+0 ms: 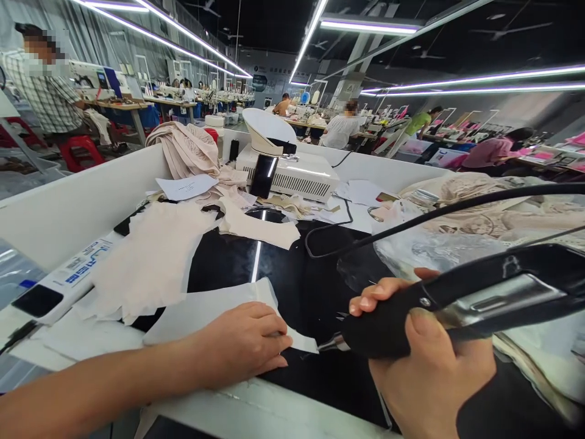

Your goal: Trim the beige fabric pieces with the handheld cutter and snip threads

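Observation:
My right hand (429, 360) is wrapped round a black corded hand tool (388, 323) with a silver plate on its side. Its narrow metal tip (331, 344) points left and meets the pointed end of a white fabric piece (201, 311). On that piece lies my left hand (249, 341), fingers curled and closed on the cloth near its right end. The fabric rests on a glossy black work surface (315, 292). To its left is a stack of pale pink cut pieces (150, 250). Beyond sits a curved cream fabric piece (260, 228).
A white vented machine (286, 174) stands at the back, with a phone (264, 175) leaning against it. The tool's black cable (429, 216) arcs across the right side above plastic-wrapped fabric (484, 207). White walls (82, 201) border the table. Several people work at other tables behind.

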`<state>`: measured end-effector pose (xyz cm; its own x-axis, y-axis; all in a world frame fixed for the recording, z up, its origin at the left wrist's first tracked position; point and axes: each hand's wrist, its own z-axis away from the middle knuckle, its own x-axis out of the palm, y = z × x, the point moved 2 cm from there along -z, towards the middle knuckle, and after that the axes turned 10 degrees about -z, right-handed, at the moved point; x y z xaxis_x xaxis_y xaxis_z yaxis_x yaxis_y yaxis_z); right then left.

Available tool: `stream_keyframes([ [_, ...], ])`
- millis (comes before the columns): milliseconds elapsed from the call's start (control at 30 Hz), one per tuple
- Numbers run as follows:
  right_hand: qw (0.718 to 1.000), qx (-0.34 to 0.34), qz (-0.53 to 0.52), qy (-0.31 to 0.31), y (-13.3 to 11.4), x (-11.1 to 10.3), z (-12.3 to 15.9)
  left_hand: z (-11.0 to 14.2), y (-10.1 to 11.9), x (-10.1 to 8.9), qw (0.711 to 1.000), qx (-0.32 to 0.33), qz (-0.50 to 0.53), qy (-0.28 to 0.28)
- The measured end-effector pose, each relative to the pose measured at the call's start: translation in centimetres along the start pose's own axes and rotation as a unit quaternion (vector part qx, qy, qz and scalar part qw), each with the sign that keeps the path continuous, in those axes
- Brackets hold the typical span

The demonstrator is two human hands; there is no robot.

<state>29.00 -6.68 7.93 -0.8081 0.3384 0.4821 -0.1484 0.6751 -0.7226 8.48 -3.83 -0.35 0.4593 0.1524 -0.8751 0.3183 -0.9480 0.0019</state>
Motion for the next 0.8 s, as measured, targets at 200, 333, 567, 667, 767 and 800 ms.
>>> stream_keyframes([
  [200,0.999,-0.011,-0.035,0.001,0.7,1.9,-0.2,-0.3,0.1,0.1,0.999,0.018,-0.028,0.006],
  [333,0.999,-0.005,-0.037,-0.016,0.9,2.7,0.0,-0.6,0.4,0.0,0.999,0.020,-0.035,0.005],
  [567,0.999,-0.009,-0.033,-0.022,1.2,2.7,0.2,-0.8,0.8,0.1,0.999,0.021,-0.033,0.021],
  [667,0.999,-0.012,-0.022,-0.027,1.2,2.8,0.2,-0.8,0.7,0.2,0.999,0.027,-0.041,0.024],
  [767,1.000,-0.002,-0.012,-0.022,0.9,2.8,0.1,-0.8,0.6,0.3,0.998,0.031,-0.053,0.022],
  [800,1.000,-0.003,-0.012,-0.015,0.8,2.8,0.0,-0.8,0.6,0.2,0.998,0.030,-0.054,0.022],
])
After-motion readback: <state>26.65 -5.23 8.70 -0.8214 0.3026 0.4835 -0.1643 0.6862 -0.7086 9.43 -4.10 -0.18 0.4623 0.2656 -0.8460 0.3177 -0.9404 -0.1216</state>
